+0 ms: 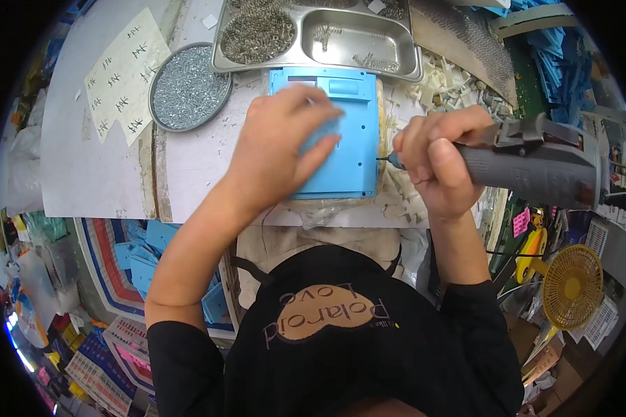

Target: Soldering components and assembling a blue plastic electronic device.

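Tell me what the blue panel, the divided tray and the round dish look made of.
Blue panel: likely moulded plastic, matte, one even colour with moulded recesses and holes. Divided tray: metal, probably stainless steel, with bright mirror-like reflections. Round dish: apparently metal too, with a thin grey rim, duller.

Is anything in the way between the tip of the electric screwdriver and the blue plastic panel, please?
Nothing visible blocks it. The right hand holds the grey electric screwdriver with its bit at the right edge of the blue plastic panel. The left hand presses on the panel's middle, clear of the bit.
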The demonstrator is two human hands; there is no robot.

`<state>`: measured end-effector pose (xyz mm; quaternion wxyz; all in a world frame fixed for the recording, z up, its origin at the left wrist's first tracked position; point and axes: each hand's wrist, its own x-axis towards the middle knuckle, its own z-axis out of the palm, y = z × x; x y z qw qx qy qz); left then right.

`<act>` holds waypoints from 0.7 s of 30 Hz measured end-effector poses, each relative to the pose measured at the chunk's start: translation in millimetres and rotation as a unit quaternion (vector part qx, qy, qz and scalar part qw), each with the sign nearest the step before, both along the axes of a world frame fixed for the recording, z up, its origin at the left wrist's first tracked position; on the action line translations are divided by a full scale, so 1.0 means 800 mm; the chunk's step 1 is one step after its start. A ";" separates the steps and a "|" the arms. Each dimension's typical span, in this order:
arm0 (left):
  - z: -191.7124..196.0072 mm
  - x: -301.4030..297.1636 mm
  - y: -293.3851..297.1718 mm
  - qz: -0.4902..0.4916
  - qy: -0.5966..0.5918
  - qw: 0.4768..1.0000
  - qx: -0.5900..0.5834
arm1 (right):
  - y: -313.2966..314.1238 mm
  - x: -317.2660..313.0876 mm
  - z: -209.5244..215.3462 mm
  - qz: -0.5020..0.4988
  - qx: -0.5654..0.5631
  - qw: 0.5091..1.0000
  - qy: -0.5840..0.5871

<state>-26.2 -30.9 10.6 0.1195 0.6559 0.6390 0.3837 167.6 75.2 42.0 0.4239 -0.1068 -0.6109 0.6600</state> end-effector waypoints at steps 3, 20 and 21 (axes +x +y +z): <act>0.001 -0.015 0.028 0.061 0.091 0.993 0.034 | 0.010 -0.003 0.023 0.045 0.050 0.997 0.039; -0.274 -0.232 -0.682 0.926 -0.190 0.321 0.059 | 0.075 -0.010 0.069 -0.024 0.034 0.997 0.065; -0.289 -0.231 -0.681 0.899 -0.231 0.345 0.143 | 0.077 -0.012 0.068 -0.033 0.032 0.997 0.054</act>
